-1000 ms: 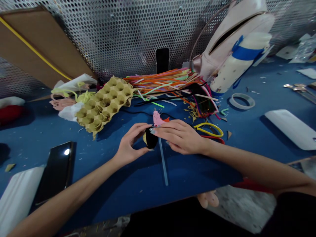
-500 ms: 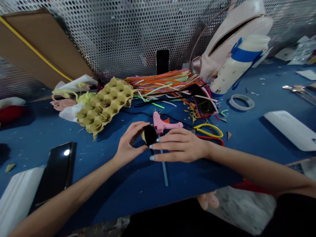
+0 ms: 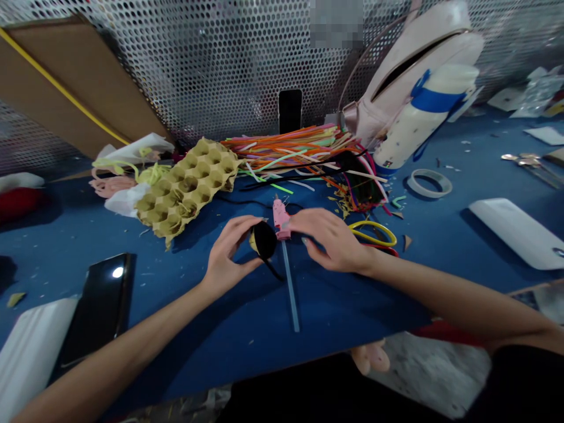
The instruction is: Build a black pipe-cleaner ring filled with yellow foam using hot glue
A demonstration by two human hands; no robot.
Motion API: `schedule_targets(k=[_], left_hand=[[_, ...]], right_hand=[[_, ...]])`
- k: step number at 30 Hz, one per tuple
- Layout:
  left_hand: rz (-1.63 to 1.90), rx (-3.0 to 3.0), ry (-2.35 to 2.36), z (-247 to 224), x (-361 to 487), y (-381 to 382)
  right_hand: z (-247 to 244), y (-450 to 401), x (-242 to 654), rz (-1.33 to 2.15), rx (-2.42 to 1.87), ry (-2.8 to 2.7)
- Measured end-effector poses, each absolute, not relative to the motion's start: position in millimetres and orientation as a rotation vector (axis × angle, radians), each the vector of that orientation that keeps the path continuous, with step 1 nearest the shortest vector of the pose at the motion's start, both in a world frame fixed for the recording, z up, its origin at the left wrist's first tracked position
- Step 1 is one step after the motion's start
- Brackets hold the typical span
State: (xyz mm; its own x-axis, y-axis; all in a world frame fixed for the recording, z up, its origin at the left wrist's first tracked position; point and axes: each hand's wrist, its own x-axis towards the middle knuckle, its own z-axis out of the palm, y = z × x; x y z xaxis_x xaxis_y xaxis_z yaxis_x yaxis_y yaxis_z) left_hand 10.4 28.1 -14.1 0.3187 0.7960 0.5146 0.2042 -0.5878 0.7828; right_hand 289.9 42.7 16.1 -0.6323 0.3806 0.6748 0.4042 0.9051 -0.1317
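My left hand point(image 3: 231, 249) grips a small cup-shaped piece point(image 3: 265, 239) between thumb and fingers. Black fuzzy pipe cleaner covers it, a tan patch shows on its left, and a loose black end hangs below. Just right of it, a pink hot glue gun point(image 3: 281, 218) lies on the blue table, its clear glue stick point(image 3: 291, 288) pointing toward me. Over the gun's handle is my right hand point(image 3: 332, 238), fingers bent and thumb apart from them. Its fingertips reach the gun's body, while the handle and trigger are hidden beneath.
Behind the hands lie an egg carton point(image 3: 189, 185) and a heap of colourful pipe cleaners point(image 3: 291, 144). Yellow-handled scissors point(image 3: 374, 233) rest by my right wrist. A tape roll point(image 3: 429, 183), a bottle point(image 3: 418, 117) and a white case point(image 3: 520, 232) are to the right. A phone point(image 3: 99, 305) lies left.
My right hand has left the black-covered piece and moved up and right over the glue gun. The left hand stays nearly in place, still gripping the piece.
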Motion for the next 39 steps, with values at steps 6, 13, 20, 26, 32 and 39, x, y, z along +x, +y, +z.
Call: schedule_targets(k=[6,13,20,26,32,39], left_hand=[[1.414,2.089,0.957,-17.0,5.8,32.2],[1.451,2.11,1.025,-17.6,3.8,34.1],[1.542,2.121,1.072,-17.7,2.4,33.8],[1.589,2.05,1.024,-18.5,1.8,35.2],[1.543,1.937,1.038,-19.1,3.7,37.2],[1.534,1.839,1.035,-20.4,1.5,41.2]], right_hand=[[9.7,60.5,293.8,-0.179,-1.088,-2.546],[1.4,66.6,297.4,-0.234,-1.123,-2.626],[1.5,67.8,298.7,0.054,-1.203,-2.488],[6.6,75.6,304.9,0.145,-1.05,-2.214],[10.0,71.4,308.0,0.336,-0.943,-1.991],[18.3,61.4,306.6,1.105,-0.637,-1.908]])
